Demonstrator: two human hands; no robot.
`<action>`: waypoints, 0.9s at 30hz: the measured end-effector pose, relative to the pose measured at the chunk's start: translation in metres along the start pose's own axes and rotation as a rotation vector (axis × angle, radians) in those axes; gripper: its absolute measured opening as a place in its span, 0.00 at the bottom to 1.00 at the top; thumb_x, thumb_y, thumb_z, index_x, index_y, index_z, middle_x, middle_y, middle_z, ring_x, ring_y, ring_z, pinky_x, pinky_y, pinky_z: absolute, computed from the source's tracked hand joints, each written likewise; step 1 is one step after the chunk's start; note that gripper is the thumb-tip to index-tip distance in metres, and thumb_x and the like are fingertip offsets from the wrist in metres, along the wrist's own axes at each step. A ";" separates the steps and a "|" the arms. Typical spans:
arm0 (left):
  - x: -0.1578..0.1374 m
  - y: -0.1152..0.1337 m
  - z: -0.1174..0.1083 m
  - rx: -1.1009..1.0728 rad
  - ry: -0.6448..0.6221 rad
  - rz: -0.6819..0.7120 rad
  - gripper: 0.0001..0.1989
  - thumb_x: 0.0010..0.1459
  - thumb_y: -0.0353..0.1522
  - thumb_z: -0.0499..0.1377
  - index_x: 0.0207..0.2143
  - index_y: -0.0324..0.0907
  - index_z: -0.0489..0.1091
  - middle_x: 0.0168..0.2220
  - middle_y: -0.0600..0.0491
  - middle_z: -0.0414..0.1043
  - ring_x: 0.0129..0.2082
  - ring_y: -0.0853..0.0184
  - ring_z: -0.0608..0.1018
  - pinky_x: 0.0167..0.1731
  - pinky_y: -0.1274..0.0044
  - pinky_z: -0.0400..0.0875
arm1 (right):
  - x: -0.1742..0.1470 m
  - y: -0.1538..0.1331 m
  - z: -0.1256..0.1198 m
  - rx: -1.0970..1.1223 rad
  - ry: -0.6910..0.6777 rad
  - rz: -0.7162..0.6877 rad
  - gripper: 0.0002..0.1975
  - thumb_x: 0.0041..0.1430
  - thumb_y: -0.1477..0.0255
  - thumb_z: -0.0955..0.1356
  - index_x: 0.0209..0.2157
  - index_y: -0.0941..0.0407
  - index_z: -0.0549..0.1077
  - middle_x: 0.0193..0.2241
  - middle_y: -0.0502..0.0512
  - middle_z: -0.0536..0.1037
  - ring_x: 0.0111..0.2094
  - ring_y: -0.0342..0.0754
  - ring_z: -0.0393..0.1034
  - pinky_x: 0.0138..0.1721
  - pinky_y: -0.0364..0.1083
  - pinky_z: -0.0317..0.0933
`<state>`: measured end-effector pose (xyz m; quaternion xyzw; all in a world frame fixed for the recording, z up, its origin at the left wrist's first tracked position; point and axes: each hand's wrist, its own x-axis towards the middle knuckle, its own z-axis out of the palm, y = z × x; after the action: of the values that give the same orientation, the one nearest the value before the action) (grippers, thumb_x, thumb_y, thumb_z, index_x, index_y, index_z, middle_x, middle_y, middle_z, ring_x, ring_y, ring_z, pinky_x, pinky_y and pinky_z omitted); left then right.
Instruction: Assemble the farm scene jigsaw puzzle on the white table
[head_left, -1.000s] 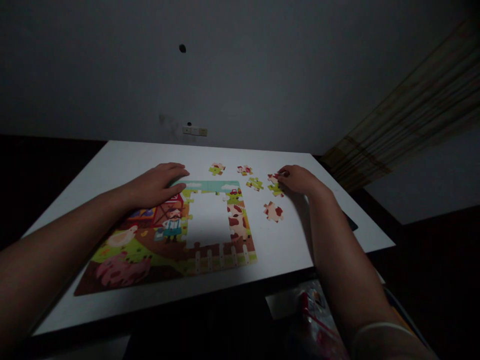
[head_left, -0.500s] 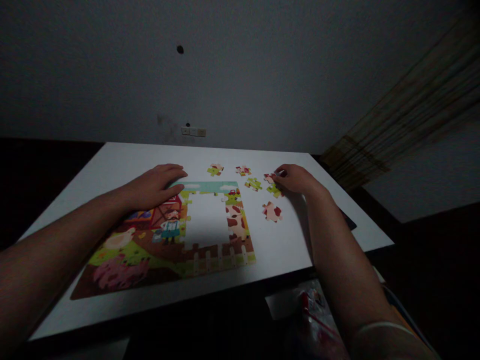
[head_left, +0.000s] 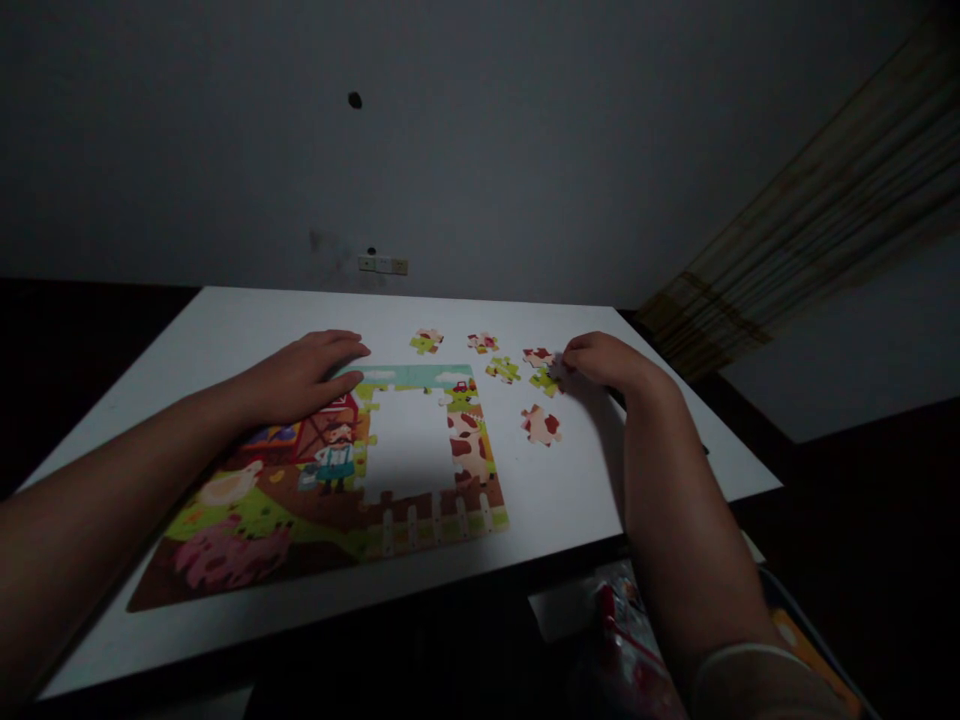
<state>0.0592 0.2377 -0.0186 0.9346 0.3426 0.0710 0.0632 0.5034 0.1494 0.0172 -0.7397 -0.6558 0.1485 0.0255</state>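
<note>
A farm jigsaw puzzle [head_left: 345, 535] lies on the white table, with a blank gap in its middle. My left hand [head_left: 304, 378] rests flat over its upper left part, fingers stretched out and thumb apart. Right of the puzzle, my right hand [head_left: 600, 362] has its fingers curled together; whatever they pinch, if anything, is hidden. Close by its fingertips lie a red-and-cream piece [head_left: 537, 357] and a green piece [head_left: 544, 382]. A cream-and-brown piece [head_left: 541, 426] lies nearer me. Farther left are another green piece [head_left: 502, 370], a pink piece [head_left: 483, 342] and a green-and-cream piece [head_left: 427, 341].
The white table [head_left: 570, 495] ends at a dark front edge. Below it, at the right, is a clear plastic bag [head_left: 626, 630] with red parts. A wall with sockets [head_left: 382, 265] stands behind, and a curtain [head_left: 720, 300] hangs at the right.
My right hand has drawn slightly to the right, away from the red-and-cream and green pieces, and its fingers look more curled. My left hand stays on the puzzle; the view has shifted a little.
</note>
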 end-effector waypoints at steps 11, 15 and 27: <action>0.001 -0.001 0.002 0.021 0.014 0.004 0.28 0.60 0.48 0.44 0.60 0.51 0.63 0.59 0.50 0.65 0.60 0.51 0.63 0.57 0.58 0.60 | 0.000 -0.003 0.001 0.070 -0.083 -0.037 0.14 0.55 0.58 0.66 0.28 0.54 0.76 0.30 0.62 0.78 0.33 0.58 0.70 0.35 0.54 0.61; 0.001 0.003 -0.002 0.064 -0.024 -0.005 0.29 0.60 0.47 0.43 0.61 0.52 0.61 0.58 0.52 0.66 0.60 0.52 0.63 0.57 0.58 0.61 | -0.002 -0.009 0.005 0.048 -0.163 -0.058 0.16 0.46 0.55 0.72 0.27 0.54 0.76 0.27 0.58 0.77 0.29 0.54 0.69 0.31 0.52 0.60; -0.001 -0.004 0.005 0.048 0.027 0.046 0.28 0.65 0.45 0.44 0.58 0.37 0.63 0.60 0.43 0.60 0.60 0.59 0.62 0.60 0.70 0.54 | -0.012 -0.018 0.006 0.068 -0.084 -0.142 0.17 0.40 0.68 0.74 0.36 0.52 0.75 0.33 0.59 0.78 0.31 0.56 0.71 0.32 0.53 0.64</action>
<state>0.0568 0.2394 -0.0242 0.9425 0.3235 0.0770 0.0346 0.4829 0.1392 0.0182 -0.6832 -0.7017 0.1994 0.0338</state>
